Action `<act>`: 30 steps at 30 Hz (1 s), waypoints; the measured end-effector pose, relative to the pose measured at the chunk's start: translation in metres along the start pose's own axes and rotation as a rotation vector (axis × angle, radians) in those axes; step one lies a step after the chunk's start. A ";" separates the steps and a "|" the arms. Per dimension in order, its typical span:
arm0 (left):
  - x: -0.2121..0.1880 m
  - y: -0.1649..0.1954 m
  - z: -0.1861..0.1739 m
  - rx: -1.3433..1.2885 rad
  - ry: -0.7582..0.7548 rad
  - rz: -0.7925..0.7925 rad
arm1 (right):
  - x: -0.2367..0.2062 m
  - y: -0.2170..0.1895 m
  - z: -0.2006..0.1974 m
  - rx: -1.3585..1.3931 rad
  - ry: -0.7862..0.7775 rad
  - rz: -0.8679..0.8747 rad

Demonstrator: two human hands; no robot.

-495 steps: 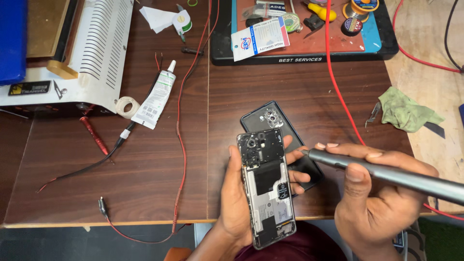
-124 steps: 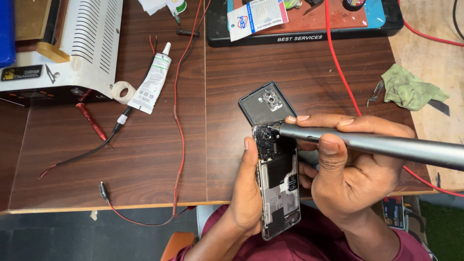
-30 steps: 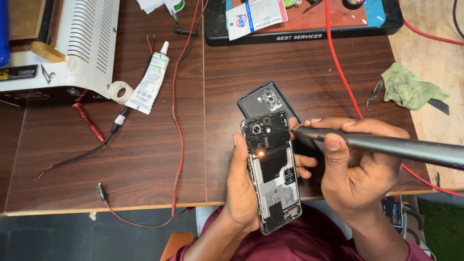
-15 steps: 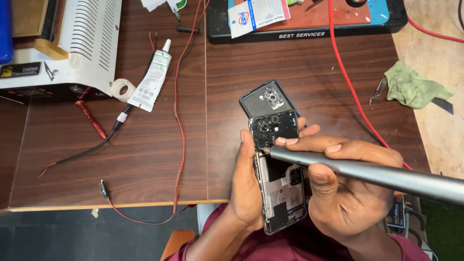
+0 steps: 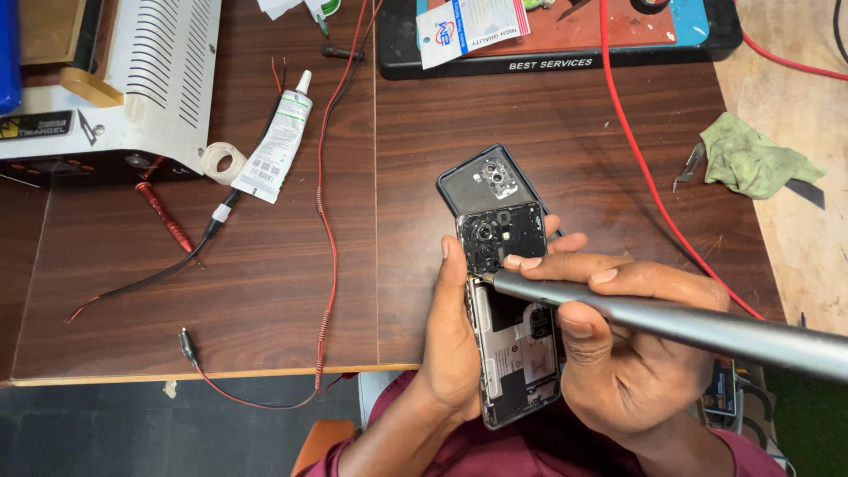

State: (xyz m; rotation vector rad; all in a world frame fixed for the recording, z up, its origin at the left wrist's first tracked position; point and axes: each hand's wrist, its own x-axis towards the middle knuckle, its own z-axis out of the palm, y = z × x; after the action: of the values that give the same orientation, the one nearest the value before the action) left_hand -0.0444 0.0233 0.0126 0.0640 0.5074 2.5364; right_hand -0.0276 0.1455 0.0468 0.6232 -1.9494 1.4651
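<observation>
An opened phone point(image 5: 512, 336) with its back removed is held upright over the near edge of a dark wooden desk point(image 5: 265, 291), its camera end pointing away from the person and its inner parts and metal shields showing. The left hand point(image 5: 455, 344) cradles the phone from the left side, its fingers closed around the phone's edge, with the thumb lying along the left rim. The right hand point(image 5: 618, 344) has its fingers closed around a grey metal screwdriver point(image 5: 671, 322), held like a pen. The tool runs from the right edge of the view across to the phone, and its thin tip touches the phone's left side just below the camera block.

Just beyond the phone, flat on the desk, lies the phone's dark back cover point(image 5: 486, 181), its camera cutout showing, partly hidden by the phone's top end.

Farther left on the desk lies a white glue tube point(image 5: 278, 141), with a small roll of clear tape point(image 5: 221, 162) just beside it, and a red probe point(image 5: 163, 214) on a black lead. A thin red wire point(image 5: 331, 177) runs down the middle of the desk. A white ventilated machine point(image 5: 132, 79) sits at the far left. At the far edge is a black-rimmed work mat point(image 5: 565, 64) with a printed card point(image 5: 473, 26) on it. A thicker red cable point(image 5: 645, 177) crosses the right side, near a crumpled green cloth point(image 5: 751, 159).
</observation>
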 end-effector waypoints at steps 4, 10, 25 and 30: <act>0.002 -0.001 -0.002 0.036 0.000 0.047 | -0.001 -0.001 0.002 0.007 0.000 -0.002; 0.002 -0.001 -0.001 0.067 0.018 0.043 | 0.001 0.001 0.001 0.007 0.004 0.000; 0.000 0.002 -0.001 0.055 0.045 -0.011 | -0.001 0.003 0.003 0.030 0.010 0.054; -0.001 0.002 -0.001 0.051 0.040 0.006 | -0.001 0.003 0.002 0.010 0.010 0.048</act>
State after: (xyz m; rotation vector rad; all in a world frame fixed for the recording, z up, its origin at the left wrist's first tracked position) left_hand -0.0447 0.0209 0.0120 0.0338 0.5890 2.5348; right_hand -0.0296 0.1439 0.0440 0.5765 -1.9628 1.5050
